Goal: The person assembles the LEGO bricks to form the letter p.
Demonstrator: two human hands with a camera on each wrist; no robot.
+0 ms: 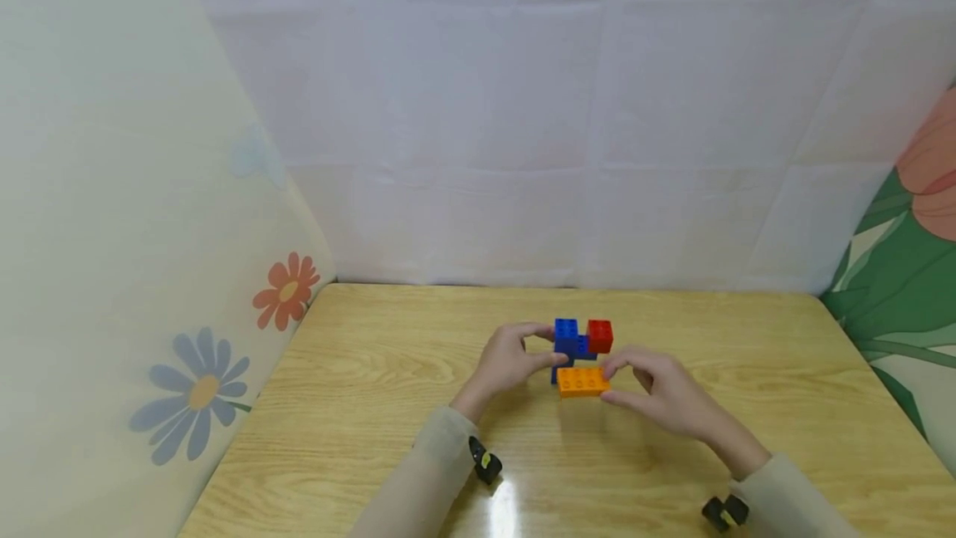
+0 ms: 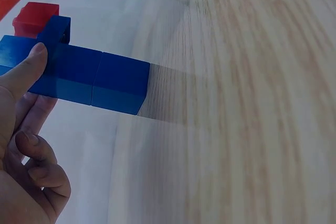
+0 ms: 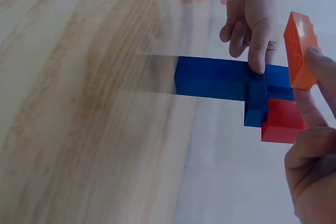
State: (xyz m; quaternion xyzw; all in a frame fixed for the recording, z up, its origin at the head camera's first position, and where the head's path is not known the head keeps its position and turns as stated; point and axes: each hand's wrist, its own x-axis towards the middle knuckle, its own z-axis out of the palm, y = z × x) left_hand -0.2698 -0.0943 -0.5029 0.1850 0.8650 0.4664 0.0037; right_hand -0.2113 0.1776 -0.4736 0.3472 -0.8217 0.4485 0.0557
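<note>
A tower of blue toy bricks (image 1: 565,345) stands upright on the table, with a blue arm jutting out to the right. On that arm sits a red brick (image 1: 600,336). My left hand (image 1: 508,364) grips the tower from the left, its thumb on the near side, as the left wrist view also shows. Between thumb and fingers my right hand (image 1: 668,393) pinches the right end of a long orange brick (image 1: 582,383). The orange brick is held in front of the tower, studs up in the head view, and covers part of the tower's lower portion.
The wooden table (image 1: 373,355) reaches back to a white cloth wall (image 1: 463,214). A flower-printed panel (image 1: 202,430) borders the left side, and a leafy printed panel (image 1: 896,297) the right. Both sleeves carry a small black wrist device (image 1: 487,463).
</note>
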